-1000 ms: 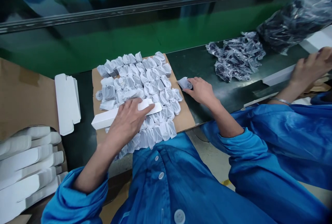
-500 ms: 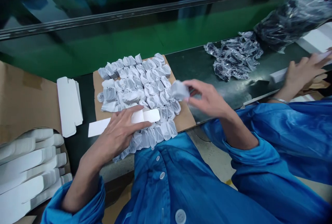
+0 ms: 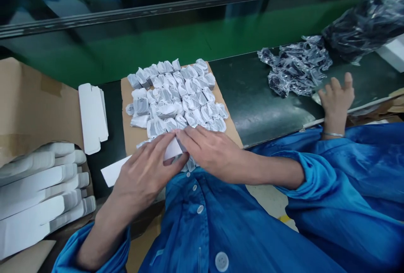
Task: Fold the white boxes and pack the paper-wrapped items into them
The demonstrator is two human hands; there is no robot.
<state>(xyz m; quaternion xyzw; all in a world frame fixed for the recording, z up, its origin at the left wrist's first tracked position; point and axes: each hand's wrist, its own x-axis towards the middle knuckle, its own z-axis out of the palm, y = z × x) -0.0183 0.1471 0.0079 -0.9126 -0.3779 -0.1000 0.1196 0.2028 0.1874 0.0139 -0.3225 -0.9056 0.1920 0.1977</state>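
My left hand (image 3: 151, 163) is closed around a narrow white carton (image 3: 115, 171), which lies slanted, its flat far end sticking out to the left. At the carton's other end is my right hand (image 3: 210, 148), fingers bent down and meeting the left fingertips. A greyish sliver of a small wrapped packet (image 3: 181, 143) shows under the right fingers; the rest of it is hidden. Beneath and beyond both hands, rows of similar packets (image 3: 170, 92) in thin white wrapping cover a brown cardboard sheet (image 3: 232, 132).
Left stands a brown cardboard box (image 3: 34, 104) of white cartons (image 3: 41, 188); flat cartons (image 3: 93, 117) lean beside it. On the dark bench (image 3: 246, 92), black items in clear plastic (image 3: 296, 66) lie near a large plastic bag (image 3: 362, 24). A co-worker's hand (image 3: 337, 96) is at right.
My right hand has moved left and down with the wrapped packet, from above the cardboard sheet to the carton's end. The co-worker's hand has shifted left and lifted with fingers raised.
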